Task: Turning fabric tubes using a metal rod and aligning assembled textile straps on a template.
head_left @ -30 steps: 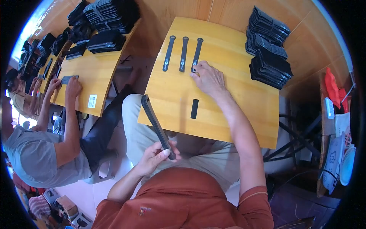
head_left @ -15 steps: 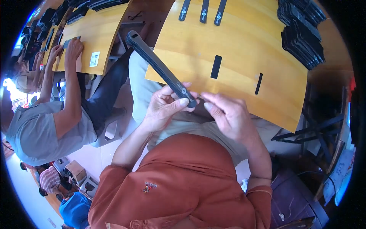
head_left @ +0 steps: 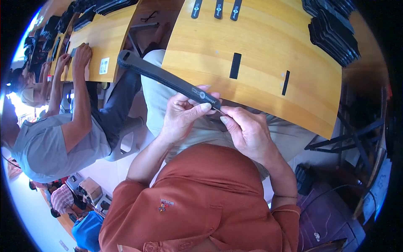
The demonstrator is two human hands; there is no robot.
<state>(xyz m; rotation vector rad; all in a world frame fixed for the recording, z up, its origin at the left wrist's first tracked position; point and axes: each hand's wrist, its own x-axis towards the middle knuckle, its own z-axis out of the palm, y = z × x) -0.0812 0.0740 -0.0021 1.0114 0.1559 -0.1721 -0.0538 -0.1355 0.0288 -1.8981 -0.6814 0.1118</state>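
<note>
A long black strap [head_left: 166,80] with a slotted, rounded far end and pale print near the other end slants up to the left in front of me. My left hand [head_left: 184,115] is closed on its near end, thumb on top and fingers underneath. Right at that end, my right hand [head_left: 247,128] pinches with thumb and forefinger. A short thin sliver shows between its fingertips and the strap's tip; what it is I cannot make out.
On the wooden table [head_left: 268,38] lie several black straps [head_left: 218,9] at the far edge and two short black strips [head_left: 236,66] [head_left: 286,83]. Stacked black straps [head_left: 333,38] stand at the far right. A co-worker [head_left: 63,134] sits at another table [head_left: 98,38] on the left.
The strap has tilted lower, its slotted end moving left and down. My right fingertips have closed in on its near end. The view has shifted slightly.
</note>
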